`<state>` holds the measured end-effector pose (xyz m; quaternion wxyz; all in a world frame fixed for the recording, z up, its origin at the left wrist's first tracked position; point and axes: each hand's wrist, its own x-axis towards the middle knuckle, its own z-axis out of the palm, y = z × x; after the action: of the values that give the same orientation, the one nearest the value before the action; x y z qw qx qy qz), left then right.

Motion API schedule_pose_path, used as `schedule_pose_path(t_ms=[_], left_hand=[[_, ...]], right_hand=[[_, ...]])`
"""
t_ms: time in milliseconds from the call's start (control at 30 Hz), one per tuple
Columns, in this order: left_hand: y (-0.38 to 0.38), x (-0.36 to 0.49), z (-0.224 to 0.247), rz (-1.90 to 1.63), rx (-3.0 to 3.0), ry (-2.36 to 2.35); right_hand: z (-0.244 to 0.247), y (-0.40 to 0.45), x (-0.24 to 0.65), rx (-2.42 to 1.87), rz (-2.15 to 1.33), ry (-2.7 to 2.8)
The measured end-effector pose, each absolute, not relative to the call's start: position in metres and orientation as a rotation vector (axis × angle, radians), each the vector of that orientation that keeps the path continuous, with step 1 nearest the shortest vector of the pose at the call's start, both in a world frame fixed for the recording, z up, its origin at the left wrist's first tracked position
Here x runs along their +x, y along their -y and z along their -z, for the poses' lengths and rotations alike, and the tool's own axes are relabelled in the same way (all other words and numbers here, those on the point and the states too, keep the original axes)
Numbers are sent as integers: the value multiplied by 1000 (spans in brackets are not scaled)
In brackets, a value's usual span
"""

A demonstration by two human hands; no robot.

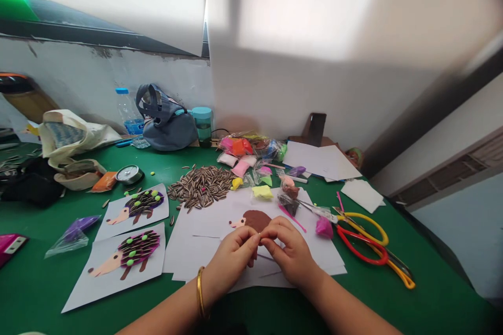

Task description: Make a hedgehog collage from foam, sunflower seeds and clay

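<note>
Hedgehog pic (257,219) nr L hand (232,252) & R hand (291,252).

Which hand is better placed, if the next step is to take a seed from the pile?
Probably the left hand: it is nearer the seed pile, which lies ahead and to its left. The right hand is farther away, nearer the magenta lump.
</note>
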<state>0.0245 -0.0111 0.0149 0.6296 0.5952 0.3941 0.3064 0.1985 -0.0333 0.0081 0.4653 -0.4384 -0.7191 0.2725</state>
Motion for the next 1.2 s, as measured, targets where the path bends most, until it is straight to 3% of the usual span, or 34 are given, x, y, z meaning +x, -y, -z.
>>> schedule_pose_path(t_ms=[1200], left_hand=[[10, 24, -15, -725, 1297, -893]], right_hand=[[-5, 34, 199, -1066, -648, 1732]])
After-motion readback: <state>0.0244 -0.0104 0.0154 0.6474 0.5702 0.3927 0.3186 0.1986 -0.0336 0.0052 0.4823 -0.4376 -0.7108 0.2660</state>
